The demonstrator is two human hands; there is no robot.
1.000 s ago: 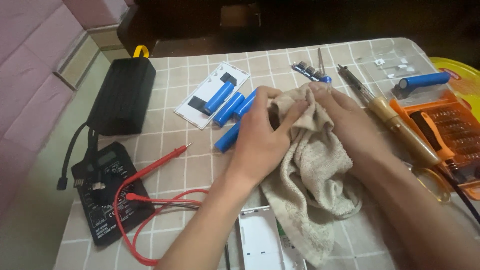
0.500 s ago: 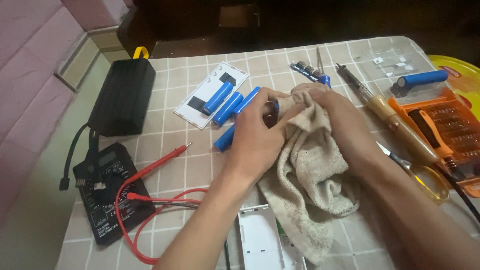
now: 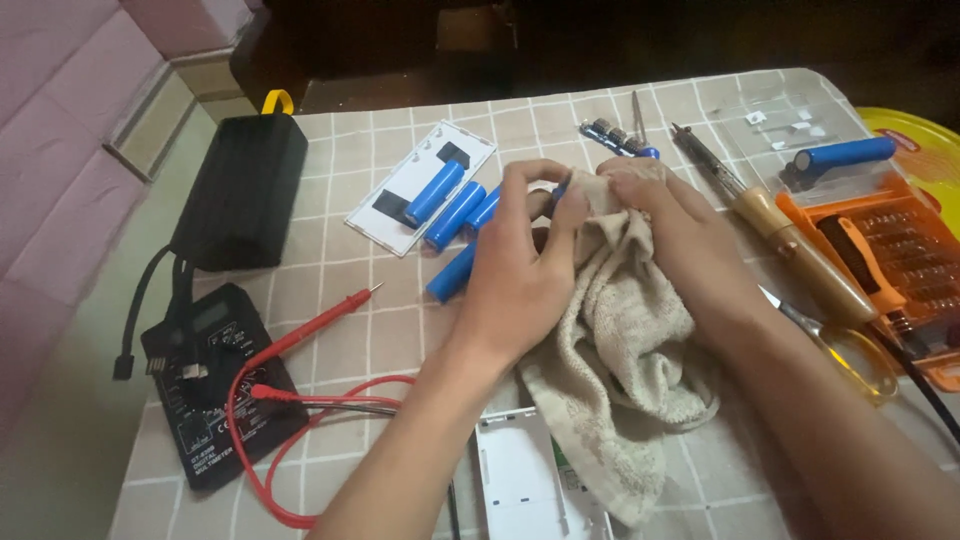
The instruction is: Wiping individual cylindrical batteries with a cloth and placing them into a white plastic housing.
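My left hand [image 3: 525, 265] pinches a blue cylindrical battery cell [image 3: 558, 192], of which only a sliver shows between the fingers. My right hand [image 3: 665, 215] grips a beige towel [image 3: 620, 340] bunched against that cell; the towel hangs down over the table. Several more blue cells [image 3: 455, 210] lie just left of my hands, partly on a white plastic tray [image 3: 395, 215], and one lies loose [image 3: 452, 272] below them.
A black multimeter [image 3: 215, 385] with red and black leads sits front left, a black power bank [image 3: 240, 190] behind it. A soldering iron [image 3: 790, 240], orange screwdriver kit [image 3: 890, 250] with a blue cell [image 3: 840, 155] on it, scissors [image 3: 850, 350] lie right. White casing [image 3: 520, 480] at front.
Both hands have turned the cell slightly inside the towel; my left fingers now pinch it from above. The hands stay in the same spot.
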